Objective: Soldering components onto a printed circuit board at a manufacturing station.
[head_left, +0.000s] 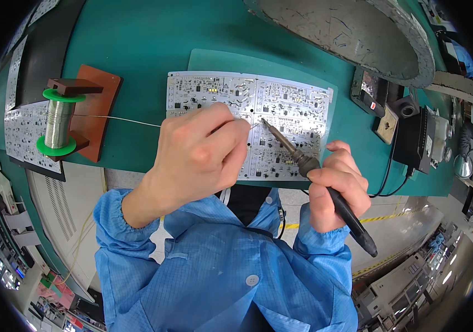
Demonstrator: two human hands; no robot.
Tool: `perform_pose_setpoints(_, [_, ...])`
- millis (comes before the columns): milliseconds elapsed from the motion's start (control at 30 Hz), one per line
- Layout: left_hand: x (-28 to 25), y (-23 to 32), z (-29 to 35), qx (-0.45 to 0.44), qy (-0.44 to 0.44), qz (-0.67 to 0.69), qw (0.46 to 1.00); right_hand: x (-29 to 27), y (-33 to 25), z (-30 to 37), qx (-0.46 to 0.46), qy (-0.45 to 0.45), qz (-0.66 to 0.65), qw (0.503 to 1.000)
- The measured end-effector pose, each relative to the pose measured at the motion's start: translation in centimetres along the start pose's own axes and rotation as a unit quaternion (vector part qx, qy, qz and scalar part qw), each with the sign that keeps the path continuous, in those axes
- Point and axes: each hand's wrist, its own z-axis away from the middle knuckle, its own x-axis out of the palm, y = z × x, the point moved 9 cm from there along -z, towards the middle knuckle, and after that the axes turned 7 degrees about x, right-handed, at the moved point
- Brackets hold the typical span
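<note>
A white circuit board panel (pixel 289 152), dotted with small dark components, lies on the green mat in front of me. Over its left half, my left hand (pixel 200 149) is closed in a pinch on a thin solder wire (pixel 131 120). The wire runs back to a green-flanged spool (pixel 58 123) at the left, and its short free end pokes out past my fingertips. My right hand (pixel 339 188) grips a soldering iron (pixel 307 165) by its dark handle. The iron's tip meets or hovers just over the board near its middle, close to the wire's end; contact is hard to tell.
The spool sits on a reddish-brown stand (pixel 95 119). More circuit boards (pixel 26 130) lie on black sheets at the far left. A large grey scuffed hood (pixel 353 36) overhangs the back right. Right of the board are a soldering station (pixel 416 138), a sponge tray (pixel 385 124) and black cables.
</note>
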Motion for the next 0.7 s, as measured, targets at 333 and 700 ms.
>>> perform_pose_setpoints(333, [-1.0,-0.8,-1.4,0.008,0.037,0.011,0.999,-6.7,3.0,2.7,0.019,0.172,0.048,0.984])
perform_pose_setpoints(700, [-0.1,-2.4,-3.3,0.006,0.012,-0.017,1.000,-8.2,6.8,2.8,0.189,0.215,0.171,0.943])
